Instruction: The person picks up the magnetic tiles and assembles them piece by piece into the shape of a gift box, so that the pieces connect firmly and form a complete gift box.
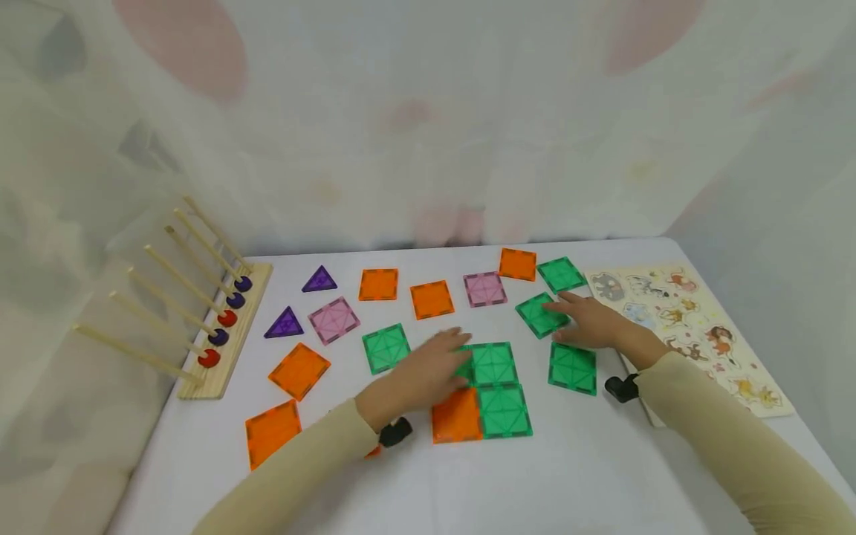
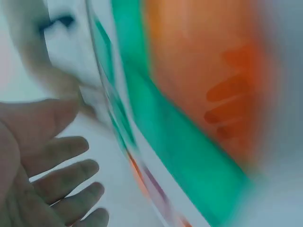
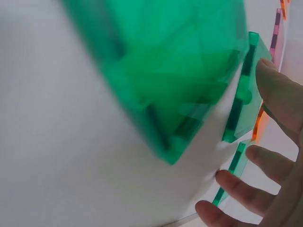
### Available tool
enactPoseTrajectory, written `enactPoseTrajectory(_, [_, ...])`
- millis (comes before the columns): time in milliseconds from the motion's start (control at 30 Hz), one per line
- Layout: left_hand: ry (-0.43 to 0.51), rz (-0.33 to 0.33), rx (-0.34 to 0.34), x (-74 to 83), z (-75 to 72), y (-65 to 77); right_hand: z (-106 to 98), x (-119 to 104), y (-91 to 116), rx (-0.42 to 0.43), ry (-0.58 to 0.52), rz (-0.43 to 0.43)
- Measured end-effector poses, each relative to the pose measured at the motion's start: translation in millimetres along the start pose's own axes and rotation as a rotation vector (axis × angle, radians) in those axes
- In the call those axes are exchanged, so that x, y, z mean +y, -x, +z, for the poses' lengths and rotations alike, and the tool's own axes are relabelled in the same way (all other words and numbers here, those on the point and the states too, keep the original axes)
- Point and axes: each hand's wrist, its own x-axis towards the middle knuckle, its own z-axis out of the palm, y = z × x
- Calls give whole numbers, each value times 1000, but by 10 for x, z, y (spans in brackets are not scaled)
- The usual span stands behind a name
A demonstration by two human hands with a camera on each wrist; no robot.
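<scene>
Four square tiles (image 1: pixel 506 411) sit edge to edge on the bench (image 1: pixel 568 483) in the head view, three green and one orange tile (image 1: pixel 457 421) at lower left; your left hand (image 1: pixel 424 368) is over their left side, partly hiding the upper-left green. Your right hand (image 1: pixel 591 323) reaches over a tilted green tile (image 1: pixel 535 317), between the block and an animal picture board (image 1: pixel 689 327); you can't tell here whether it touches. Purple triangles (image 1: pixel 319 279) and a peg rack (image 1: pixel 242 327) lie off to your left. In the left wrist view, your fingers are extended and released, with blurred orange and green tiles beside them. In the right wrist view, your fingers are spread apart, gripping nothing, the thumb right by a green tile.
</scene>
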Motion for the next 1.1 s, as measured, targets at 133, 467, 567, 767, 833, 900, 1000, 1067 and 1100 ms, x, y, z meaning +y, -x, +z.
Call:
enactPoseTrajectory(133, [-161, 160, -112, 620, 107, -357, -5, -3, -99, 41, -2, -37])
enactPoseTrajectory(467, [-395, 173, -227, 1494, 612, -923, -7, -34, -251, 95, 21, -82])
enactPoseTrajectory(567, [-498, 146, -200, 1645, 630, -948, -15, -8, -251, 104, 36, -70])
enactPoseTrajectory(767, [-515, 84, -188, 1835, 659, -867, 7, 7, -232, 96, 37, -50])
enactPoseTrajectory(833, [-497, 87, -205, 1872, 675, -813, 17, -8, -215, 90, 38, -38])
enactPoseTrajectory(900, [-484, 112, -217, 1893, 690, -742, 28, -26, -194, 87, 38, -29])
enactPoseTrajectory(1000, [-485, 157, -205, 1899, 720, -629, 56, -46, -149, 90, 38, -30])
enactPoseTrajectory(1067, [-475, 176, -192, 1889, 739, -550, 83, -62, -118, 95, 30, -33])
enactPoseTrajectory(1100, [-474, 179, -189, 1885, 750, -513, 98, -69, -101, 98, 26, -37])
